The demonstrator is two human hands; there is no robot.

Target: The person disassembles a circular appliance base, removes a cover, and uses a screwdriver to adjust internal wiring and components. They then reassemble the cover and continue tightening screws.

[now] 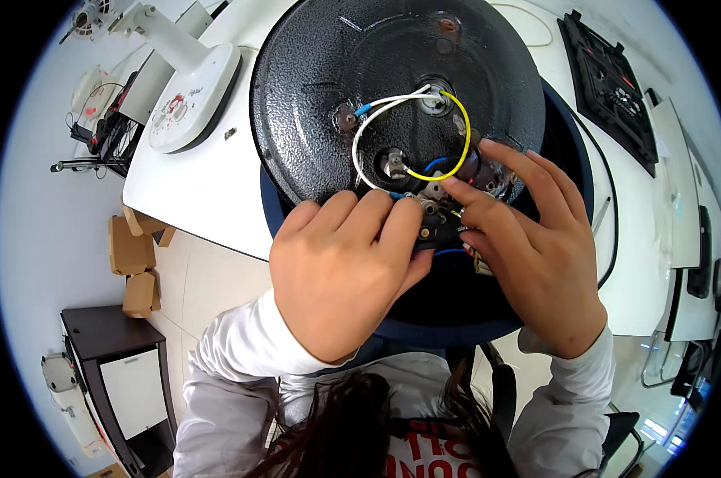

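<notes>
Over black round plate, left hand, right hand pinching small connector, yellow wire

Small brown cardboard boxes on the floor left of the white table.

Our left hand and right hand sit side by side at the near rim of the round plate, which lies on the surface. Wires loop on the plate just behind our fingers. Stand base left of plate, tray right, boxes on floor lower left.
</notes>
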